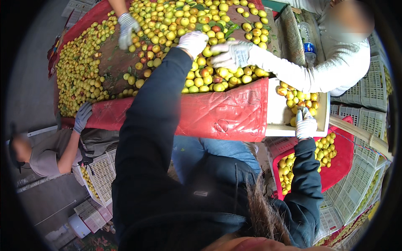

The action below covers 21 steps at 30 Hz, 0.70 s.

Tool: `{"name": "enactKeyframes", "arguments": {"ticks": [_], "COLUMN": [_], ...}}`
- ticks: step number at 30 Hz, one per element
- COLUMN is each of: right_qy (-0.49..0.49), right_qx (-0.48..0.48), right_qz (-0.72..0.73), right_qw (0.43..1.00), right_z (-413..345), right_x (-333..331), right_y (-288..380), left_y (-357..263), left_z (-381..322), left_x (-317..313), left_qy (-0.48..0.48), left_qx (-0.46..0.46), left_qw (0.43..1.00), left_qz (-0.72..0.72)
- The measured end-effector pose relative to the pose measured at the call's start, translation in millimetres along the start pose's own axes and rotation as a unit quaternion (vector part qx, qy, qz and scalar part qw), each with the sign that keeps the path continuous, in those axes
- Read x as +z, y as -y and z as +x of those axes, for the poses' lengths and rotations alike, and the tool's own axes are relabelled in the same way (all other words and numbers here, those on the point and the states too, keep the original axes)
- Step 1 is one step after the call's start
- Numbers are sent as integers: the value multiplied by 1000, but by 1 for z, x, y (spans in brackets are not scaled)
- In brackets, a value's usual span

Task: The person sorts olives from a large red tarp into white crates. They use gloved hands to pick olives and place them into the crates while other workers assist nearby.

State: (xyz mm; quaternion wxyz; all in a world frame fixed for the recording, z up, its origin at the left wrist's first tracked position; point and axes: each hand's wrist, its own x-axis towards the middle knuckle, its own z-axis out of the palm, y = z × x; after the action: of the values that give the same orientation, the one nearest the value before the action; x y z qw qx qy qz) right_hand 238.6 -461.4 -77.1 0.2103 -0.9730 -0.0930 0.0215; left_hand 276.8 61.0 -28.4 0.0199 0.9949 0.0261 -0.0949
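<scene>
Yellow-green jujubes (169, 23), some with red-brown patches, cover the sorting table (117, 59). My left hand (193, 43), in a white knit glove, reaches over the pile with its fingers curled down; what lies under them is hidden. At the table's right end, my right hand (305, 124), in a striped glove, is over the near rim of a white tray (278, 114). Its fingertips are beside or on several jujubes (298, 97) in the tray; a grip cannot be made out. Just right of my left hand is a co-worker's gloved hand (230, 55).
Padded red cloth (216, 109) covers the table's near edge. Another gloved hand (127, 29) reaches in from the far side, and a person's hand (83, 116) rests at left. Below the tray sits a red-lined crate (276, 175) of jujubes. Plastic crates (355, 185) stack at right; a bottle (309, 47) lies beyond.
</scene>
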Motion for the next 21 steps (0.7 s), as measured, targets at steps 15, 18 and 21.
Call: {"name": "enactKeyframes", "arguments": {"ticks": [15,18,21], "right_qy": [26,13,29], "right_qx": [31,18,31], "right_qz": [-16,-24,-2], "right_qw": [999,999,999], "right_z": [1,1,0], "right_x": [-8,-3,-9], "right_y": [12,6,11], "left_y": [-36,-43,-41], "left_z": [3,-25,-94], "left_x": [55,31,-34], "left_qy": [43,73,18], "left_qx": [31,7,-53], "left_qw": [966,993,996], "left_qz": [253,96,-70]}}
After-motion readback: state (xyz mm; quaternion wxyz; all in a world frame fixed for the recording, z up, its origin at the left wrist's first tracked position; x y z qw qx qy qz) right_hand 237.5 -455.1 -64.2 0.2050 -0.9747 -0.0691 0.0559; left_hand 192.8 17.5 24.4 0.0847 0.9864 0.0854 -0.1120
